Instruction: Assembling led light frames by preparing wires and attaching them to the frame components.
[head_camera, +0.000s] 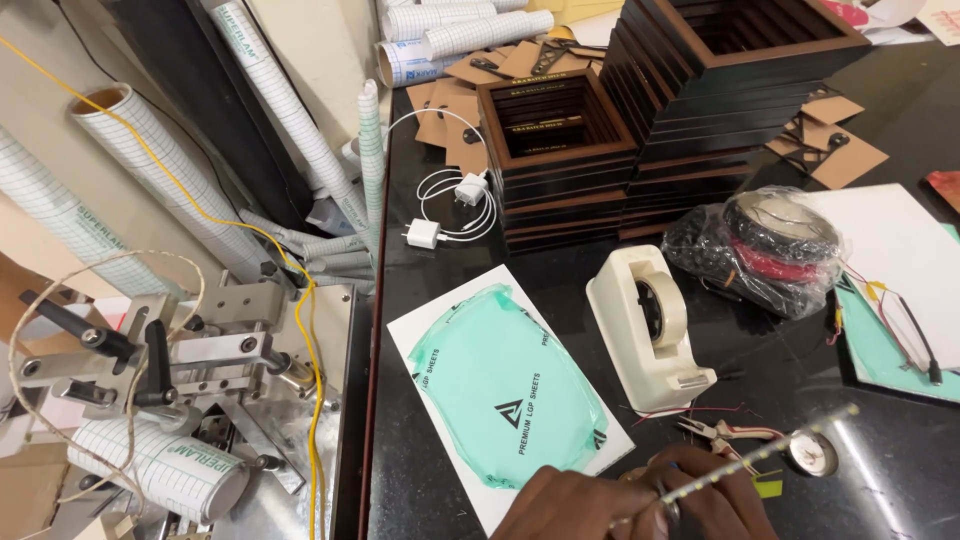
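At the bottom edge, both hands, left hand (570, 505) and right hand (715, 500), are pinching a thin light strip (760, 455); it looks light, bendy and fragile, best gripped by its edges.

Bright, even light; soft glare streaks the glossy black table (880, 480); edges bend slightly, focus sharp.

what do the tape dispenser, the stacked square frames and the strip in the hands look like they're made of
Tape dispenser: cream moulded plastic, smooth with a soft sheen and rounded edges. Stacked square frames: probably wood or board, with dark faces and brown edges. Strip, pinched by both hands: thin and flexible, with a row of small yellowish dots, likely an LED strip.
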